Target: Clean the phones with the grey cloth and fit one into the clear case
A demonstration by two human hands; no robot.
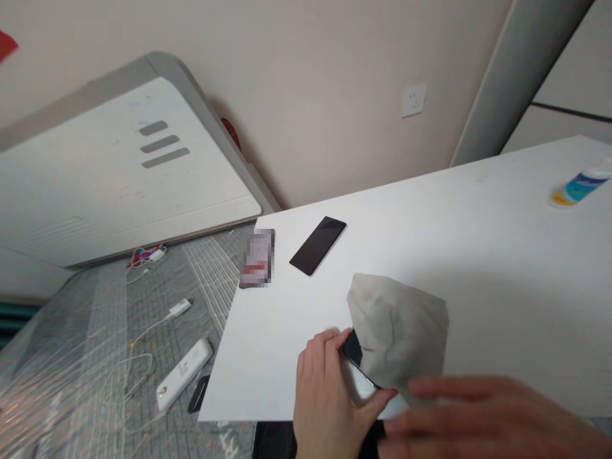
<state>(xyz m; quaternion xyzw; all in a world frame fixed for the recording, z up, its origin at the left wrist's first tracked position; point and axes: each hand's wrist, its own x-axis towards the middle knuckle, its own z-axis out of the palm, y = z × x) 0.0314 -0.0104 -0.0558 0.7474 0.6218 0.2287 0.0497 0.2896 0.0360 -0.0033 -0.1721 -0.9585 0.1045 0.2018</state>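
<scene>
Near the front edge of the white table, my left hand grips a smartphone by its edges, with the thumb at the near corner and the fingers at the far one. A light grey cloth covers most of that phone, so only a dark strip of it shows. At the lower right, my right hand is blurred by motion, its fingers stretched out and apart beside the near edge of the cloth. Whether its fingertips touch the cloth is hard to tell.
Farther back on the white table lie a second smartphone and a blurred-out flat object. A bottle stands at the right. On the plastic-covered bed to the left are a white power bank and a cable adapter.
</scene>
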